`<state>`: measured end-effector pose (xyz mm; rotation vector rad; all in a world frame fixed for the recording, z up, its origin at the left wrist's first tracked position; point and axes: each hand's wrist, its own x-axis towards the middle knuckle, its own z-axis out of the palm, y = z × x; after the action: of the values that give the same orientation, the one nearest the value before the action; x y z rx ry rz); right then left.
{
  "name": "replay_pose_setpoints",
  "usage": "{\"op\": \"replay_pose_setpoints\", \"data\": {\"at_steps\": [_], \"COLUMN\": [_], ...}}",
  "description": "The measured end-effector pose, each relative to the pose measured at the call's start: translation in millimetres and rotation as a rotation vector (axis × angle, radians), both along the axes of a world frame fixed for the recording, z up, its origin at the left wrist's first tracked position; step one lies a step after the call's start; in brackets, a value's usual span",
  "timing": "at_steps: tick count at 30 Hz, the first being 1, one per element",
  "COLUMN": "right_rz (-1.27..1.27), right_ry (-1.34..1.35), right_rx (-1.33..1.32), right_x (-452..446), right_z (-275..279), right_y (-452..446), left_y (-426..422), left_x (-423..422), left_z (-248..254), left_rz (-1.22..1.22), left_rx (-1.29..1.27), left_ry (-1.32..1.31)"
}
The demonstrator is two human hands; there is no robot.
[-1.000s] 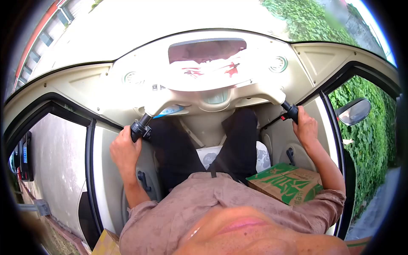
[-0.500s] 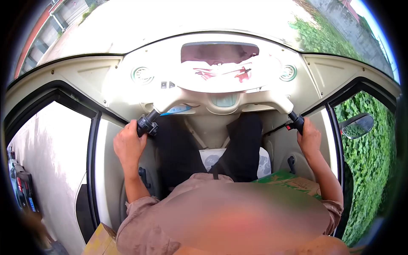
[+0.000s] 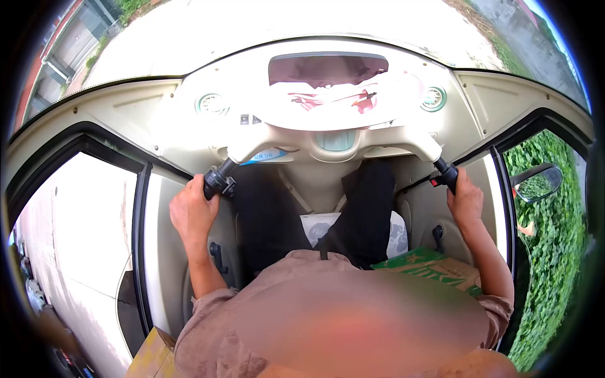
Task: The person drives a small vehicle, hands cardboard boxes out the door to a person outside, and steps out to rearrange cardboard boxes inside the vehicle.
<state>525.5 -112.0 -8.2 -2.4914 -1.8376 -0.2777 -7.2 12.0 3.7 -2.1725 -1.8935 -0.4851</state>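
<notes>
My left hand [image 3: 193, 213] is closed around the left handlebar grip, just behind a black switch housing [image 3: 217, 181]. On the other side, my right hand [image 3: 465, 200] wraps the black right handlebar grip [image 3: 447, 176], which carries a small red switch. Both grips end the arms of a cream handlebar [image 3: 337, 146], with a small pale display at its middle. My fingers are partly hidden under the grips. Above the handlebar, a white and pink cloth [image 3: 334, 97] lies on the dashboard, overexposed by sunlight.
A green cardboard box [image 3: 435, 268] sits by my right side, and a yellow box [image 3: 153, 356] is at lower left. Outside the right window are a side mirror [image 3: 537, 183] and a leafy hedge [image 3: 548, 252]. A bright road [image 3: 265, 25] stretches ahead, with a wall [image 3: 523, 38] at far right.
The scenery outside has shifted backward past the vehicle; parked things at left have slid down the view. Both hands keep hold of the grips, and the handlebar looks about the same.
</notes>
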Motion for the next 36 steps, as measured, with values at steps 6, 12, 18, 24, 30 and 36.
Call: {"op": "replay_pose_setpoints", "data": {"at_steps": [6, 12, 18, 24, 30, 36], "right_rz": [0.035, 0.039, 0.037, 0.014, 0.011, 0.026], "right_ry": [0.025, 0.013, 0.012, 0.033, 0.014, 0.034], "right_rx": [0.032, 0.029, 0.035, 0.017, 0.022, 0.028], "right_x": [-1.1, 0.8, 2.3, -4.2, 1.4, -2.1], "right_z": [0.9, 2.2, 3.4, 7.5, 1.4, 2.4], "right_y": [-2.8, -1.8, 2.7, 0.4, 2.1, 0.3], "left_y": [3.3, -3.3, 0.5, 4.4, 2.2, 4.7], "left_x": [-2.0, -2.3, 0.8, -3.6, -4.3, -5.1], "left_z": [-4.4, -4.7, -1.8, -3.6, -1.1, -2.7], "left_rz": [-0.005, -0.002, 0.018, -0.004, -0.018, -0.007], "left_rx": [0.012, -0.008, 0.001, -0.012, 0.004, -0.013], "left_ry": [0.015, 0.022, 0.004, 0.03, 0.01, 0.037]}}
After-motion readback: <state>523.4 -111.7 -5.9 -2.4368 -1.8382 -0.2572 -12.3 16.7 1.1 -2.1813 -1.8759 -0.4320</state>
